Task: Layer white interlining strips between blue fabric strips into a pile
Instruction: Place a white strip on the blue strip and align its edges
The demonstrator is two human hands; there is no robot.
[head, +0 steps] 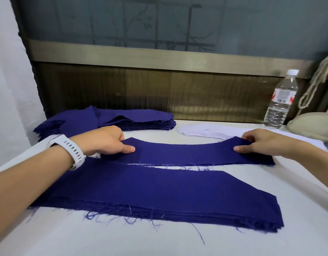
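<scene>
On blue strip (185, 154) ends, both hands (104, 139) (261, 143)

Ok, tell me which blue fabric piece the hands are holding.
The single curved blue strip in the middle: left hand and right hand pinch its ends. The near pile and far stack lie unheld.

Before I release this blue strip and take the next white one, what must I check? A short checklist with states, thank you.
1. Left hand and right hand each pinch one end of the blue strip: ok.
2. Strip flat, no folds: ok.
3. Aligned over what lies beneath: cannot tell, only a thin white edge shows.
4. White strips within reach behind: ok.
5. Water bottle upright, capped, off the cloth: ok.
</scene>
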